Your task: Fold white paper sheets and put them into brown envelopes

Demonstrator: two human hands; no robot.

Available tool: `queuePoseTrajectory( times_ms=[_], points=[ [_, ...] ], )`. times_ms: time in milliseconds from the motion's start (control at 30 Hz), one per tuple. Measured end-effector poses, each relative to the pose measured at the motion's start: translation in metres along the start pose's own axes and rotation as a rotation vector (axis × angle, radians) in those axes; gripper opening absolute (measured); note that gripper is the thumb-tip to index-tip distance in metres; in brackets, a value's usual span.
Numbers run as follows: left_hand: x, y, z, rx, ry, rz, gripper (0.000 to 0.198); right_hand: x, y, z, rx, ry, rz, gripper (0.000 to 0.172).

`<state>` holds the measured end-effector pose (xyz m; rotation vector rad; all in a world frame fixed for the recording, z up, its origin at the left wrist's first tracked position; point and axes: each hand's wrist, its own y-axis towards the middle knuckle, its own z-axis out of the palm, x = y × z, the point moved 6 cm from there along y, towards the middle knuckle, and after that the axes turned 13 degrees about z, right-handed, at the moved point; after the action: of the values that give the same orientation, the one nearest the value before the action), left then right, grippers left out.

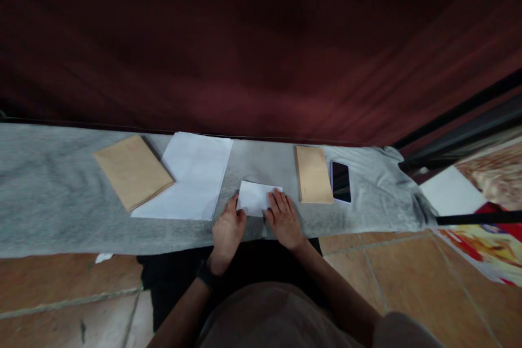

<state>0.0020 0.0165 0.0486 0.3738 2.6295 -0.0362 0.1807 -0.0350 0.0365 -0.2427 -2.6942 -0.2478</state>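
One small sheet (253,197) of white paper lay on the grey cloth (261,160), near its front edge and directly before my body, where both arms could reach it comfortably. My right hand (284,218) was spread over the sheet's right end, palm down, its fingers slightly apart, apparently to keep the paper flat and steady. My left hand (229,228) was curled narrow at the opposite end, thumb and fingers at the lower left corner; whether they pinched the paper, I could not tell. Set at both ends, my hands left the middle uncovered, and the sheet lay nearly square to me.

To the left, well within reach, were the large sheets (196,174), one corner under a tilted brown stack (132,171) that perhaps served as a weight. On the right, a second stack (314,174) stood just beside a phone (341,181), its screen dark, both seemingly placed clear of my working hands. Beyond the cloth hung a dark red curtain (261,76); below lay floor tiles (395,269).
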Motion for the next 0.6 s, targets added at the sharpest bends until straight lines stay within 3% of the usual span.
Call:
queuePoseTrajectory(
  times_ms=[133, 267, 400, 600],
  points=[
    [-0.027, -0.001, -0.006, -0.145, 0.198, 0.303, 0.038, -0.003, -0.004, 0.011, -0.036, -0.184, -0.032, 0.053],
    [-0.056, 0.006, 0.020, -0.083, 0.170, 0.613, 0.049, -0.003, -0.005, 0.015, -0.032, -0.244, -0.053, 0.053],
    [-0.051, 0.018, 0.043, 0.005, 0.195, 0.622, 0.059, -0.005, -0.004, 0.015, -0.054, -0.260, -0.061, 0.051],
    [-0.018, 0.022, 0.038, -0.033, 0.219, 0.498, 0.065, -0.005, -0.005, 0.014, -0.058, -0.255, -0.057, 0.053]
  ],
)
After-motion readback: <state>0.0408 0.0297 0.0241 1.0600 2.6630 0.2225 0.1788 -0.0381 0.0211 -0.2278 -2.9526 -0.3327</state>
